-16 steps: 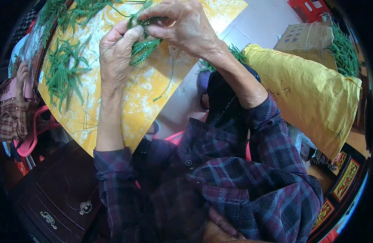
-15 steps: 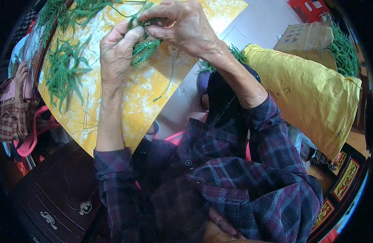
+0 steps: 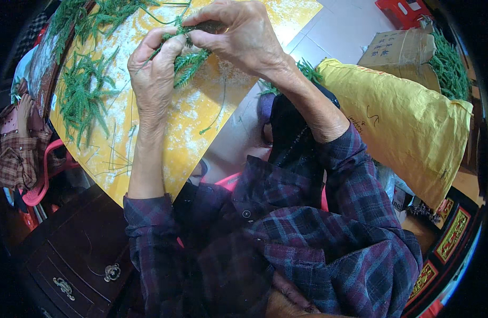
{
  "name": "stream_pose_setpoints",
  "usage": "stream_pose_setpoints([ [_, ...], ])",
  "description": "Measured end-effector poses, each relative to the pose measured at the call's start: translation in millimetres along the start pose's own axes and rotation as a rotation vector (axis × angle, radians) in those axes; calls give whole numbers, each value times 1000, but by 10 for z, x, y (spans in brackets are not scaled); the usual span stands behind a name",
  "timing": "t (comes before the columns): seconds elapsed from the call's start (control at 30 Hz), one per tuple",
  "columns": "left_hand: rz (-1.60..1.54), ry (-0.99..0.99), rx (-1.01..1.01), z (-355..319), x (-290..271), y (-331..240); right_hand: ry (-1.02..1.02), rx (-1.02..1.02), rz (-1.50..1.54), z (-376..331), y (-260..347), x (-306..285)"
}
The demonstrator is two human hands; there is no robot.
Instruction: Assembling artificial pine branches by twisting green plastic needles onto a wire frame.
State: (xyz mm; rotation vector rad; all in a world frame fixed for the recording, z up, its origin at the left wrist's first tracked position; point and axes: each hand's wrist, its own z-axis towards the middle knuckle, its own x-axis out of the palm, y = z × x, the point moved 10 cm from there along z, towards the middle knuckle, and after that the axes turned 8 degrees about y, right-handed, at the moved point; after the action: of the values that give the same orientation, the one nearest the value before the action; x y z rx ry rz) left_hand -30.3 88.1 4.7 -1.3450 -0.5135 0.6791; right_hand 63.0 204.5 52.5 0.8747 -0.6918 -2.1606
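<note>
My left hand (image 3: pixel 155 79) is closed, thumb and fingers pinching an artificial green fern-like sprig (image 3: pixel 189 68) above the far part of the yellow table (image 3: pixel 175 175). Close on its right, my right hand (image 3: pixel 246 40) also pinches the sprig's stem between thumb and forefinger. Leafy tips hang below the fingers, and the exact joint between them is partly hidden. Left of my hands lies a loose pile of green sprigs (image 3: pixel 85 98). Several thin bare stems (image 3: pixel 114 161) rest near the table's left edge, and a single thin stem (image 3: pixel 220 108) lies to the right. White flakes dust the tabletop.
To the right stand a large yellow sack (image 3: pixel 403 127) and a cardboard box (image 3: pixel 397 50) with green sprigs (image 3: pixel 448 63). A red plastic item (image 3: pixel 404 13) is behind. Another person's arm (image 3: pixel 24 119) shows at far left, near a pink chair (image 3: pixel 40 183). Dark drawers (image 3: pixel 69 259) stand lower left.
Both hands stay on the sprig. My left hand has tilted and shifted slightly left, and the fingers have moved a little on the stem. The other person's hand at left has moved slightly.
</note>
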Motion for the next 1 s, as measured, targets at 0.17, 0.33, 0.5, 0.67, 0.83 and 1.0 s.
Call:
stream_pose_setpoints([
  [0.17, 113, 10, 44, -9, 68, -106, 98, 173, 53, 20, -199, 41],
  [0.33, 154, 26, 28, 8, 37, -70, 97, 176, 39, 8, -209, 59],
  [0.5, -13, 73, -45, 19, 62, 17, 193, 220, 214, -5, -206, 128],
  [0.67, -1, 44, -33, 23, 63, -2, 82, 189, 197, -7, -200, 46],
  [0.83, 93, 28, -5, 3, 56, -50, 120, 156, 25, 6, -215, 77],
  [1.0, -48, 45, -85, 7, 59, 86, 217, 163, 142, 9, -194, 120],
])
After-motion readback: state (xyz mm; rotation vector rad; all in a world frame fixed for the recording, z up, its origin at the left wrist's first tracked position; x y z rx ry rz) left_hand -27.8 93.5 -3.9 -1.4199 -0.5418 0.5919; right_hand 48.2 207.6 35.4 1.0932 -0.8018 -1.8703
